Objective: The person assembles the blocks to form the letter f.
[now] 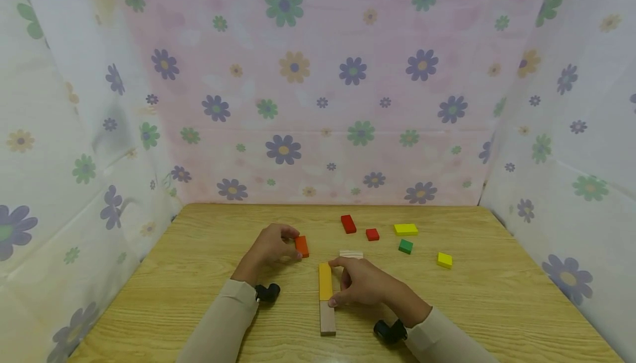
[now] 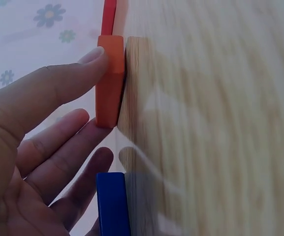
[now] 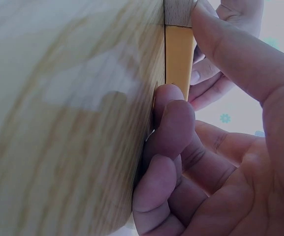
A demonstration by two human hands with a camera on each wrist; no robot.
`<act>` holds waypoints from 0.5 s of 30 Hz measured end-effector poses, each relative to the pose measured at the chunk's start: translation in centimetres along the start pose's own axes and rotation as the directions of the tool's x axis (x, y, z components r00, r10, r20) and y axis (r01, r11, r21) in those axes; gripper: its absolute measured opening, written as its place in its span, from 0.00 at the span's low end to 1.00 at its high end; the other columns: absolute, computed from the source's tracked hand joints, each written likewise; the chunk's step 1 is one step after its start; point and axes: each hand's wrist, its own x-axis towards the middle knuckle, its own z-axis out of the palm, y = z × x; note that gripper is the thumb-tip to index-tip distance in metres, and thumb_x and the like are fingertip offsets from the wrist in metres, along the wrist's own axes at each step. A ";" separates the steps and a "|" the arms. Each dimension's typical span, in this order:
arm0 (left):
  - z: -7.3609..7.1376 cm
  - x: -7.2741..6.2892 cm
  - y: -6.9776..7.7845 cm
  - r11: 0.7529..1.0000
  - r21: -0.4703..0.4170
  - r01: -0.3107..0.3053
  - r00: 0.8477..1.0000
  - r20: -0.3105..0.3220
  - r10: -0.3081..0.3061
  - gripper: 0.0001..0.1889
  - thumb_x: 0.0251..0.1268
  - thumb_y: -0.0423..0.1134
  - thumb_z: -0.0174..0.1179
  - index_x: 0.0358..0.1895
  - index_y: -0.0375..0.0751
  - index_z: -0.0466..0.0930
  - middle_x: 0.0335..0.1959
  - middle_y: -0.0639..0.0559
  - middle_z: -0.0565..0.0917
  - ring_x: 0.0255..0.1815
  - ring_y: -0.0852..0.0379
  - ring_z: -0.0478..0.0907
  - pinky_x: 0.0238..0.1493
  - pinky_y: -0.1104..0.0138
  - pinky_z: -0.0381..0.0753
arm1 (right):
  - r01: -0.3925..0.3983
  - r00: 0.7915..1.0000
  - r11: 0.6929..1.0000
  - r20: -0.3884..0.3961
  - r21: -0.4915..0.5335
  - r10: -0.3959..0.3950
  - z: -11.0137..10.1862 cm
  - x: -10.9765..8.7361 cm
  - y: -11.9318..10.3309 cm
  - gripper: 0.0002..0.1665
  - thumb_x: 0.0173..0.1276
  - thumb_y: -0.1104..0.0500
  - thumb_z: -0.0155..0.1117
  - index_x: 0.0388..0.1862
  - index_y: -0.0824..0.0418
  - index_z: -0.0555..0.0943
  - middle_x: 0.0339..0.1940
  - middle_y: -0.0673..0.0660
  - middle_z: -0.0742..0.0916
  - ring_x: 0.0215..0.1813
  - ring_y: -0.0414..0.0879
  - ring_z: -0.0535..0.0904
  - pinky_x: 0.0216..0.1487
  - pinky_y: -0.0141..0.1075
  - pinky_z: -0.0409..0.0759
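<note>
My left hand pinches an orange block on the table by its ends, thumb at the near end. In the left wrist view the thumb and fingertips touch this orange block. A blue block stands close to those fingers; the head view does not show it. My right hand grips a yellow-orange block, index finger at its far end and thumb near its close end. That block lies end to end with a plain wooden block; the right wrist view shows their joint beside the thumb.
Pale wooden pieces lie just beyond my right hand. Farther back are a long red block, a small red block, a long yellow block, a green block and a small yellow block. Flowered cloth encloses the table.
</note>
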 end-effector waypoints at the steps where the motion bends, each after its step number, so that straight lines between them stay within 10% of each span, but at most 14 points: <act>1: 0.0 0.0 0.0 1.000 -0.002 -0.003 1.000 0.000 0.003 0.28 0.51 0.36 0.81 0.58 0.40 0.85 0.55 0.49 0.86 0.55 0.50 0.82 0.62 0.52 0.80 | 0.000 1.000 1.000 0.001 0.001 0.000 0.0 0.0 0.0 0.53 0.58 0.45 0.82 0.77 0.60 0.68 0.26 0.49 0.85 0.27 0.41 0.78 0.27 0.32 0.72; 15: 0.3 0.4 0.8 1.000 -0.006 0.022 0.999 -0.033 -0.022 0.24 0.50 0.45 0.82 0.50 0.43 0.87 0.47 0.51 0.88 0.48 0.53 0.84 0.55 0.54 0.84 | -0.008 1.000 1.000 0.008 -0.004 0.008 -0.2 0.1 0.0 0.52 0.59 0.44 0.82 0.77 0.59 0.69 0.27 0.49 0.85 0.29 0.42 0.78 0.28 0.32 0.74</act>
